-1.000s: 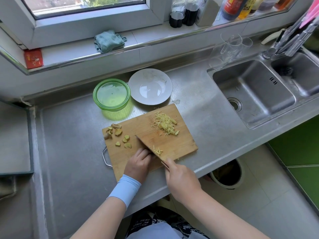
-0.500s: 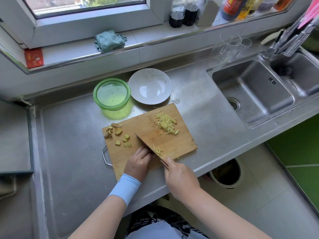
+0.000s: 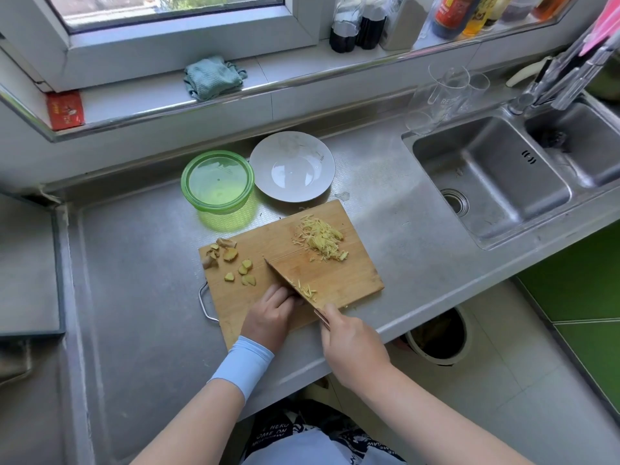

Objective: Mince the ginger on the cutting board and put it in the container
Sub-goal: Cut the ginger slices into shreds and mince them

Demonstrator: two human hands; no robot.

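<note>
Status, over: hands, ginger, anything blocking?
Right grip holds knife, blade on cutting board; left grip curled beside blade, contents hidden. Shredded ginger piled on board, slices uncut, none in container. Plate beside container, not blocking.

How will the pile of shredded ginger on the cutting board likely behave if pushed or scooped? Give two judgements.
The shredded ginger is a loose heap of thin strips, so it would probably scatter rather than slide as one. Strays already lie around it on the cutting board, so scooping would likely drop some; each strip looks light.
</note>
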